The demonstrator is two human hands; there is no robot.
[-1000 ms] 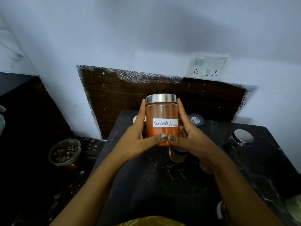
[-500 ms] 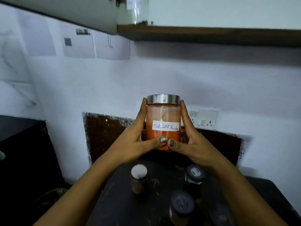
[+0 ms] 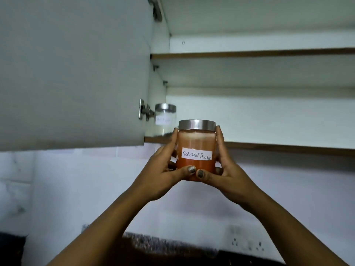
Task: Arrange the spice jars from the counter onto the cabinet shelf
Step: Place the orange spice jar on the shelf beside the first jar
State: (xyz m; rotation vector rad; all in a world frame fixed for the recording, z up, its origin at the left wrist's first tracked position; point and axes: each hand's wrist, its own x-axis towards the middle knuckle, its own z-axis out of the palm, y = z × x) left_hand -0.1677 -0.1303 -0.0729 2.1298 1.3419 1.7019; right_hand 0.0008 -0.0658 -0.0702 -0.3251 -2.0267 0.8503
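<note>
Head view: chilli jar (image 3: 196,143) in left hand (image 3: 163,177) and right hand (image 3: 228,177) grip, near clear jar (image 3: 165,121) on shelf (image 3: 288,147).

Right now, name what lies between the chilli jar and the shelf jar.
Head view: only the fingers of the left hand gripping the chilli jar; otherwise bare up to the shelf jar.

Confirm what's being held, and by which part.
The red chilli powder jar, held by both hands: left hand and right hand clasp its glass sides, thumbs meeting low on the front.
</note>
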